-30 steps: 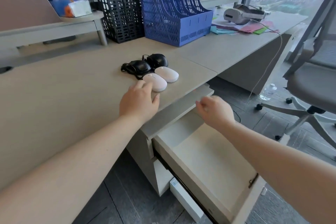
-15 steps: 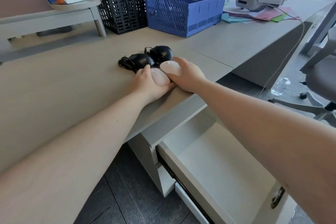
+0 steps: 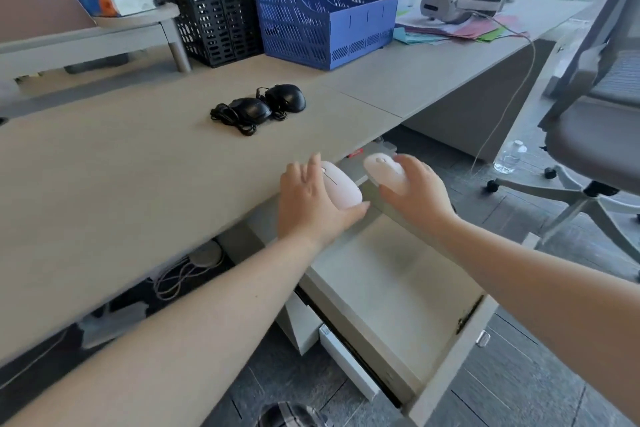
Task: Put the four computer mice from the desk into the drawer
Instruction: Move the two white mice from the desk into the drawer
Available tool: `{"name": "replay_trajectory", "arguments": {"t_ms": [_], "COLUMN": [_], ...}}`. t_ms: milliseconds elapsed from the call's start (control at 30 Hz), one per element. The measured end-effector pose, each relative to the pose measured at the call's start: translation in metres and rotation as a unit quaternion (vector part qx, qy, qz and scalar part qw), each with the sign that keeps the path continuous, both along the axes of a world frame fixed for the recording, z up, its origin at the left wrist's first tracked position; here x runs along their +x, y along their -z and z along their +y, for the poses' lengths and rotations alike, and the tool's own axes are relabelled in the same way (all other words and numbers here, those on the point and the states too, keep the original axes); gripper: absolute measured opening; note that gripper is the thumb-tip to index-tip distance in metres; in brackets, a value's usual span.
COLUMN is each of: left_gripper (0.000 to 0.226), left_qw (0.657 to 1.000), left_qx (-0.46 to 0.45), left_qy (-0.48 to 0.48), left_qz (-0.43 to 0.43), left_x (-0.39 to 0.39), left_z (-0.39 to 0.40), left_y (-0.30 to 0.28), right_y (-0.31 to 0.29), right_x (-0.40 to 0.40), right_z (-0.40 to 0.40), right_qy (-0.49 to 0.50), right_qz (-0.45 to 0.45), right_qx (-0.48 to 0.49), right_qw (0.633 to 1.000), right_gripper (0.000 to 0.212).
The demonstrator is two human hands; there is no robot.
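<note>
My left hand (image 3: 311, 204) grips a white mouse (image 3: 341, 189) at the desk's front edge. My right hand (image 3: 417, 196) holds a second white mouse (image 3: 382, 168) in the air over the back of the open drawer (image 3: 446, 360), which is pulled out below the desk and has a bare pale floor. Two black wired mice lie side by side further back on the desk (image 3: 121, 184): the left black mouse (image 3: 251, 109) with its coiled cable, and the right black mouse (image 3: 287, 97).
A blue file rack (image 3: 325, 7) and a black mesh rack (image 3: 214, 3) stand at the back of the desk. A headset (image 3: 453, 5) rests on coloured papers at back right. An office chair (image 3: 595, 135) and a water bottle (image 3: 509, 158) are to the right on the floor.
Both hands closed on the white mice beside the black ones, lifted them and drew them back toward the desk's front edge and the open drawer. The black mice stayed put.
</note>
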State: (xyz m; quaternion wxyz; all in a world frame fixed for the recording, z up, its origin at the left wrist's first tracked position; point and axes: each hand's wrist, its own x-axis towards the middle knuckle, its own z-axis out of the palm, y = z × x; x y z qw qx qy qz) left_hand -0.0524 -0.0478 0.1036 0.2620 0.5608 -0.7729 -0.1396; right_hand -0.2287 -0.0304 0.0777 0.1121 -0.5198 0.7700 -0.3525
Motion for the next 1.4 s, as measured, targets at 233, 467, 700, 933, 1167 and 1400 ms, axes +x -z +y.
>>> {"name": "replay_trajectory", "arguments": {"t_ms": [233,467,700,933,1167,1400], "left_gripper": [0.107,0.094,0.101,0.12,0.122,0.025], "left_qw": [0.992,0.958,0.946,0.935,0.94,0.981], "left_qx": [0.09,0.223,0.231,0.246,0.236,0.12], "left_qy": [0.008,-0.028,-0.012,0.001,0.005,0.024], "left_qz": [-0.093,-0.179,-0.226,-0.257,-0.245,-0.153], "left_x": [-0.023,-0.045,-0.058,-0.063,-0.058,-0.043], "left_z": [0.027,0.004,-0.003,0.003,0.002,-0.019], "left_y": [0.061,0.112,0.134,0.144,0.127,0.031], "right_y": [0.052,0.101,0.118,0.126,0.103,0.023], "right_x": [-0.018,-0.01,-0.009,-0.01,-0.009,0.016], "right_z": [0.013,-0.009,-0.008,-0.002,0.001,-0.02], "right_qy": [-0.039,-0.096,-0.121,-0.123,-0.123,-0.07], "right_qz": [-0.014,-0.003,0.027,0.018,0.087,0.084], "right_qx": [0.142,0.24,0.272,0.286,0.222,-0.006], "right_qw": [0.989,0.966,0.954,0.95,0.963,0.994], "right_gripper": [0.053,0.062,0.072,0.076,0.051,0.022]}}
